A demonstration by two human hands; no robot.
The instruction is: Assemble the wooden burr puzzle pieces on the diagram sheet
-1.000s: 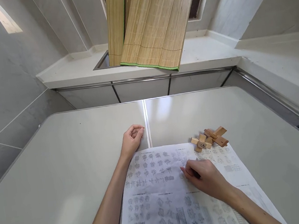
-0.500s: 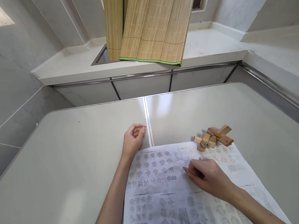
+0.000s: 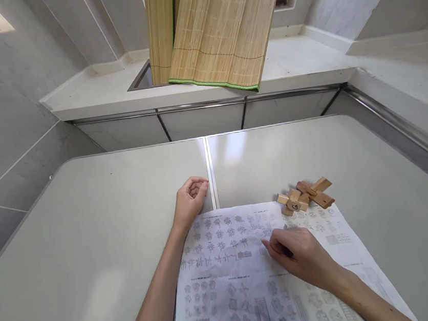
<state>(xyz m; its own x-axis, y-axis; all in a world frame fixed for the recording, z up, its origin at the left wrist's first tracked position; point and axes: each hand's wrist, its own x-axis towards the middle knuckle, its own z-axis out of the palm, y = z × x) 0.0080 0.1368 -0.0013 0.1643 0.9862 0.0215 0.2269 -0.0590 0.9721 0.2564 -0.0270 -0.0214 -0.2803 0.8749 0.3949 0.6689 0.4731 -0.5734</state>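
A creased paper sheet point(image 3: 221, 293) printed with rows of small line diagrams lies on the table in front of me. Just past its upper left corner rests my left hand point(image 3: 192, 196), fingers loosely curled toward the palm, with nothing visible in them. My right hand point(image 3: 296, 251) lies on the sheet, right of its middle. It is closed, thumb side toward the left, and I see nothing in it. Beyond that hand, at the sheet's upper right edge, sit wooden puzzle pieces: a cluster of small blocks point(image 3: 293, 202) with a dark mark, touching crossed flat wooden pieces point(image 3: 321, 197).
The pale table point(image 3: 72, 238) has a seam point(image 3: 211, 171) running down its middle. Behind it stands a white counter point(image 3: 102, 93) with a sink corner point(image 3: 141, 78), partly covered by a hanging bamboo mat point(image 3: 219, 36). Grey tiled walls point(image 3: 10, 101) close in both sides.
The view has shifted very slightly. Both hands, the sheet and the wooden pieces stay where they were.
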